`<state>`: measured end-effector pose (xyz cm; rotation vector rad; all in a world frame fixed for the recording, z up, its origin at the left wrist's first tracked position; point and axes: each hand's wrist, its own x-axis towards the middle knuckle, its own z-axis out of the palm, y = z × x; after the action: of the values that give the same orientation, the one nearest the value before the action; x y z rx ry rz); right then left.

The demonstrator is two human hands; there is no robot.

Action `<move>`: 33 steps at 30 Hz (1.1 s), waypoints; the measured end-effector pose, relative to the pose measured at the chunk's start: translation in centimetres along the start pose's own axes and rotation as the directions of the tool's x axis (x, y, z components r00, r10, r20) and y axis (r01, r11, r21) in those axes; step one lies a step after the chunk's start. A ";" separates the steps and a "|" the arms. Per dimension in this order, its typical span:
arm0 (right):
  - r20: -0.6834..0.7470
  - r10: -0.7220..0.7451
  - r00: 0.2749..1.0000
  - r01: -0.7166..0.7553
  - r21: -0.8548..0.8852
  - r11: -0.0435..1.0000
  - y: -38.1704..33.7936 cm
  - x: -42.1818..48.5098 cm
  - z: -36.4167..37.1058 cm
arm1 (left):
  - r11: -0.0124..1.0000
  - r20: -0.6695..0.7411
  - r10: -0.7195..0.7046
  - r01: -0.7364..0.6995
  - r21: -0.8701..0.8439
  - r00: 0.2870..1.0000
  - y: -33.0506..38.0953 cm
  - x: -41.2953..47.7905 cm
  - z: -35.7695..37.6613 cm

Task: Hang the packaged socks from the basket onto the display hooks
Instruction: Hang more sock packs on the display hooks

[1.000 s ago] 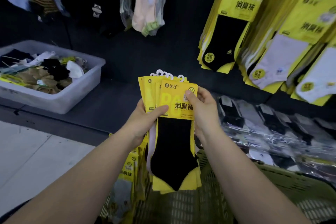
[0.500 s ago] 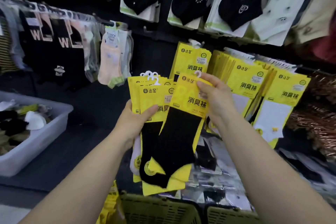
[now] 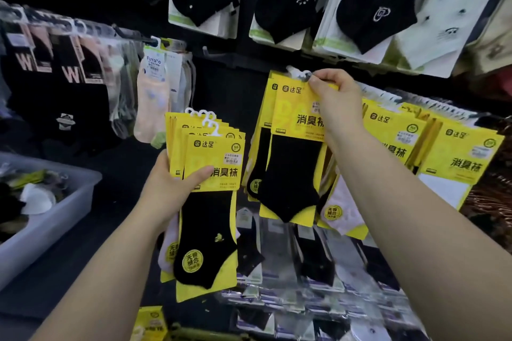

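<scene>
My left hand (image 3: 177,188) grips a fanned stack of yellow sock packs (image 3: 210,202), black socks showing on the front one, white hangers at the top. My right hand (image 3: 335,102) pinches the top edge of a single yellow pack with a black sock (image 3: 296,163), held up against the display. Its white hanger (image 3: 300,74) sits at the tip of a display hook beside my fingers. Another yellow pack hangs just behind it. The basket's green rim (image 3: 210,336) shows only at the bottom edge.
More yellow packs (image 3: 432,147) hang in rows to the right. Black and white sock packs (image 3: 291,3) hang above. A grey plastic bin (image 3: 47,227) of loose socks sits at the left. Clear-wrapped socks (image 3: 304,271) lie on the shelf below.
My right hand has lifted one pack off the stack and carried it up and right to the hook. The view has tilted upward toward the display; the left hand keeps the stack.
</scene>
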<state>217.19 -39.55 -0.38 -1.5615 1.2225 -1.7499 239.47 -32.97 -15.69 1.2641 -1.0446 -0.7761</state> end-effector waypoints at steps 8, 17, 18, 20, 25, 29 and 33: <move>-0.124 0.043 0.991 -0.038 0.047 0.998 0.5 -0.7 1.2 | 0.999 0.099 0.002 0.003 -0.051 0.995 1.4 -0.5 0.0; 0.321 0.012 0.947 0.093 -0.311 0.946 2.0 -8.3 2.8 | 0.975 0.166 -0.016 0.052 -0.216 0.986 1.8 -2.2 0.8; 0.389 0.046 0.920 0.091 -0.326 0.941 2.2 -9.1 3.1 | 0.971 0.173 -0.013 0.054 -0.235 0.985 1.8 -2.5 1.0; 0.401 0.059 0.914 0.084 -0.331 0.940 2.8 -9.7 3.2 | 0.965 0.175 -0.004 0.049 -0.258 0.985 1.9 -2.9 1.5; 0.398 0.238 0.886 -0.175 -0.188 0.966 2.9 -9.0 1.7 | 0.948 0.159 -0.040 0.087 -0.305 0.987 1.4 -3.2 1.7; 0.331 0.219 0.918 -0.210 -0.064 0.976 3.0 -8.3 -0.2 | 0.957 0.141 -0.056 0.093 -0.276 0.988 1.1 -3.2 1.9; 0.080 0.149 0.986 -0.152 0.030 0.988 2.1 -6.0 -2.3 | 0.972 0.047 -0.032 0.042 -0.231 0.998 0.9 -2.6 1.7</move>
<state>215.94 -34.92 -5.13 -1.4620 1.2304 -1.5928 236.88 -31.09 -15.32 1.0731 -0.9365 -0.9300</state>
